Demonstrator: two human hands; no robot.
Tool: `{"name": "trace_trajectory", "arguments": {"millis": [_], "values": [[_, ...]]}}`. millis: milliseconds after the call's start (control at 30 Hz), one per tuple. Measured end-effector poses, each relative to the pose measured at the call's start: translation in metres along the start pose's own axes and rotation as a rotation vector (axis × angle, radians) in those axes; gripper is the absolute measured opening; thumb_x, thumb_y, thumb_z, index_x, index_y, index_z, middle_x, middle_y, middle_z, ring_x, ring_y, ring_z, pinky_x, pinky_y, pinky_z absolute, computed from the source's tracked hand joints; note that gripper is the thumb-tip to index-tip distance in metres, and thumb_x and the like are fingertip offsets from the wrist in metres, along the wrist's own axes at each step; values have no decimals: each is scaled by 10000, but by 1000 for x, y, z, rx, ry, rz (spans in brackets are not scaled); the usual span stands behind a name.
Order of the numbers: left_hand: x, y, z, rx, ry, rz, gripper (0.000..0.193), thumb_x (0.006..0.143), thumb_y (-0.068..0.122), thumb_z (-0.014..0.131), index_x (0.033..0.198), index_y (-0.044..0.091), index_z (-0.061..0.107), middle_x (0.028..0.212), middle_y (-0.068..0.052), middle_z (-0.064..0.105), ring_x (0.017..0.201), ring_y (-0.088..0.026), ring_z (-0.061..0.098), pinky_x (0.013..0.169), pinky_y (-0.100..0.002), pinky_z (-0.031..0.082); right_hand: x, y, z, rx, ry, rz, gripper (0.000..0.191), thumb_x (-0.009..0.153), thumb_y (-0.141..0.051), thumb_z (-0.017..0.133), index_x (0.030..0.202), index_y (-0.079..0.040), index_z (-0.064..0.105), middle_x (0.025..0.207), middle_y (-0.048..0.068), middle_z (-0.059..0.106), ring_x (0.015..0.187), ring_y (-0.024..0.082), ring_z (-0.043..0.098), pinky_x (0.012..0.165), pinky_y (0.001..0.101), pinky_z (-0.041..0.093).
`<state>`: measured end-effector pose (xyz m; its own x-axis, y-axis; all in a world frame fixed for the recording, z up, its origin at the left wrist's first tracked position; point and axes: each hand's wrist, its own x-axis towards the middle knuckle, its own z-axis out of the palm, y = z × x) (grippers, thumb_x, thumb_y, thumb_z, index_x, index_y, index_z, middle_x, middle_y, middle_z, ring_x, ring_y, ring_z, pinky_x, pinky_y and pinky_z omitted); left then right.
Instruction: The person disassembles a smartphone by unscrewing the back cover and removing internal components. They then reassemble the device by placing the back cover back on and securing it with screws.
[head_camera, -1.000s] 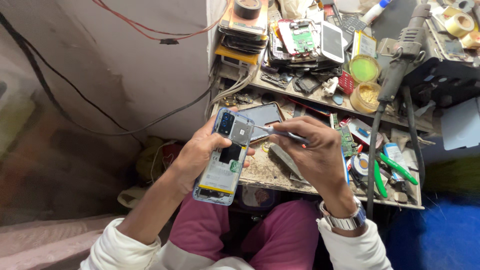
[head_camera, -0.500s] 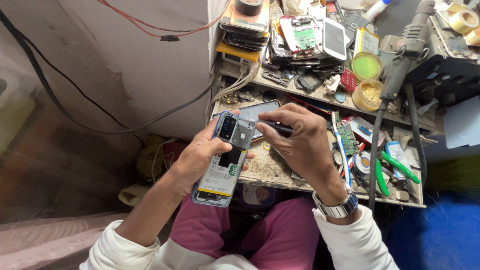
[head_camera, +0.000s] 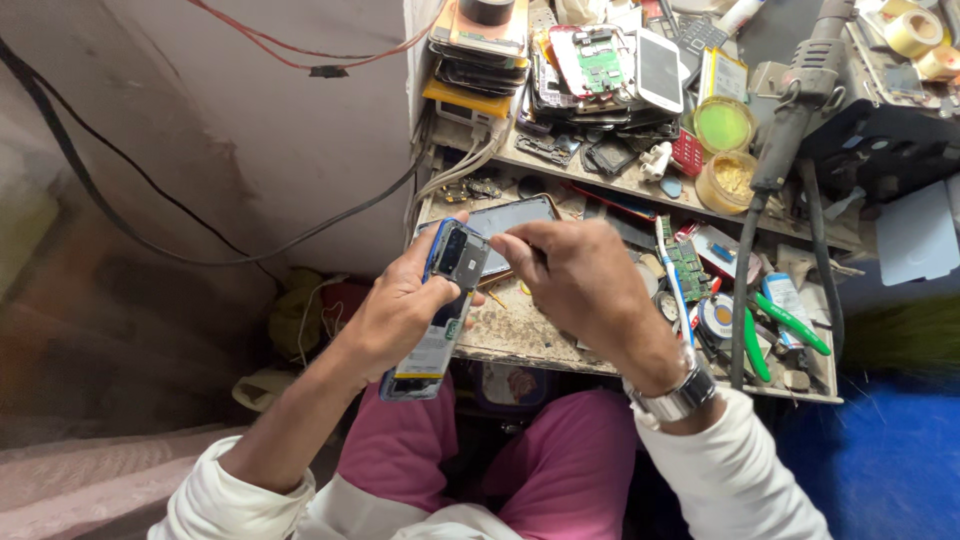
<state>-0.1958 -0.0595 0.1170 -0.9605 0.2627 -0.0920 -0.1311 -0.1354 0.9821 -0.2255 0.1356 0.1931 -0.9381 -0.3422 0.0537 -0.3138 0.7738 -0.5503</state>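
Note:
My left hand (head_camera: 395, 315) holds an opened smartphone (head_camera: 440, 320) with its back cover off, its battery and camera module showing. It sits tilted above my lap at the front edge of a cluttered workbench (head_camera: 520, 335). My right hand (head_camera: 575, 275) is over the phone's top end, its fingers pinched together on a thin tool whose tip touches the area beside the camera module. A metal watch (head_camera: 672, 395) is on my right wrist. A second phone with a dark screen (head_camera: 520, 222) lies on the bench just behind my hands.
A stack of phones and circuit boards (head_camera: 590, 55) fills the shelf at the back. Two small round tubs (head_camera: 725, 125) stand right of it. Green-handled pliers (head_camera: 790, 325) and a hot-air tool (head_camera: 800, 90) with cables are at the right. Black cables (head_camera: 150, 215) run along the wall on the left.
My right hand has moved left and closer to the phone's top end, and the thin tool that stuck out before is now mostly hidden under my fingers. My left hand keeps holding the phone.

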Motion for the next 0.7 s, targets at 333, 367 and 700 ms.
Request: {"name": "trace_trajectory", "arguments": {"millis": [333,367,700], "values": [[4,7,3,-4,38,-109,737,848,39,470,1565,160,351,1023,-119,653,792,-165,723,623,-318,616,18,22,-3,-83,4,-328,99,1052,-167,723,1075,-72,730,920,177,723,832,327,714,709,384,554],[5,8,3,-17,40,-124,745,843,37,469,1566,169,346,1020,-111,635,800,-169,724,616,-324,623,20,26,-3,-52,33,-423,172,997,-168,733,1117,-49,700,924,180,715,820,322,708,697,387,553],[14,7,1,-15,-7,-136,743,854,27,456,1573,156,322,1068,-115,626,849,-177,717,644,-333,634,28,45,2,155,-91,-243,326,1009,-275,636,1260,-69,666,933,90,743,819,145,730,685,305,584]]}}
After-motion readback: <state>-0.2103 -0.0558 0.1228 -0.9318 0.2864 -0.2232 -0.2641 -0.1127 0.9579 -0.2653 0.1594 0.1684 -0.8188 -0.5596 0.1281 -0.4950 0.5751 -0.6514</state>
